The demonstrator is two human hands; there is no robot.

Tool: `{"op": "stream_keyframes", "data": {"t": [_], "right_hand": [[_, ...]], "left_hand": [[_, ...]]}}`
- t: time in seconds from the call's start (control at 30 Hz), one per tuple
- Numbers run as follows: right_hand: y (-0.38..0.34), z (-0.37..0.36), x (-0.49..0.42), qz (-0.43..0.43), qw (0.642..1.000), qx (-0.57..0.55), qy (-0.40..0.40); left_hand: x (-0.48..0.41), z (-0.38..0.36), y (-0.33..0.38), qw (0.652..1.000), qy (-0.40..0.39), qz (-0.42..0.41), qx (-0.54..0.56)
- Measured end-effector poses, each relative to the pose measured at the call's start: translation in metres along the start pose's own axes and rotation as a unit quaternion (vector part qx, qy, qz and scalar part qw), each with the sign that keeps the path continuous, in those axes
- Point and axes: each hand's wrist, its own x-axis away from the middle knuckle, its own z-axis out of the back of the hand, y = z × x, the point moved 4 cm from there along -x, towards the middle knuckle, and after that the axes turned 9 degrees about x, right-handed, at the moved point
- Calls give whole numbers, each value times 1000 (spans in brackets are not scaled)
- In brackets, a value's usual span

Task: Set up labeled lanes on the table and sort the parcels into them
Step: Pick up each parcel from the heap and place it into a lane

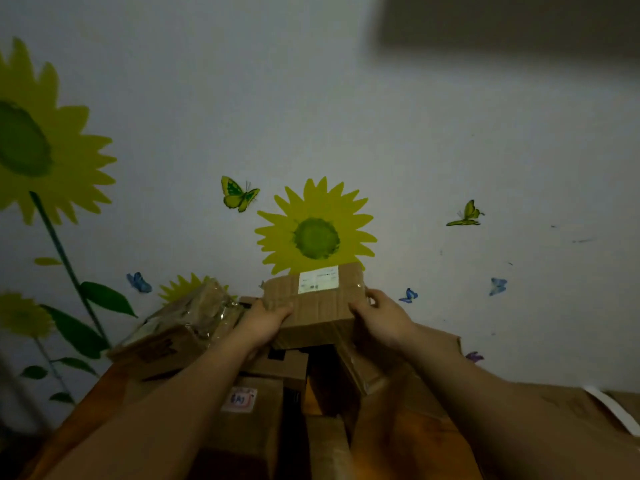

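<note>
Both hands (266, 320) (377, 315) grip a labelled cardboard parcel (317, 306) above piled parcels (242, 393).

Open air above the pile, with the white sunflower-decal wall (450, 150) close behind. Left: tilted plastic-wrapped cardboard parcel (188, 313) crowds the left hand (265, 322). Under the held brown cardboard box with a white label (318, 306): stacked cardboard parcels (249, 420) packed tight, only narrow dark gaps. Right: low flat cardboard sheet (554, 427), room above it.

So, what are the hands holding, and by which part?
A cardboard parcel: the left hand holds its left side, the right hand its right side.
</note>
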Motion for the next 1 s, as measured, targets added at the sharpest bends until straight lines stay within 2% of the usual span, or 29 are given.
{"op": "stream_keyframes", "data": {"t": [0.2,0.33,0.57,0.8,1.0], "right_hand": [[-3,15,13,4,992,-105,74],[-4,31,34,5,984,-126,129],[13,81,88,38,971,-129,198],[67,150,163,54,958,-138,246],[159,215,247,8,943,-134,303]], "left_hand": [[-18,17,5,986,-13,-38,163],[9,13,25,982,-6,-56,182],[76,-13,59,967,-22,-140,211],[154,-82,91,948,-46,-210,233],[233,-188,99,939,-112,-233,226]]}}
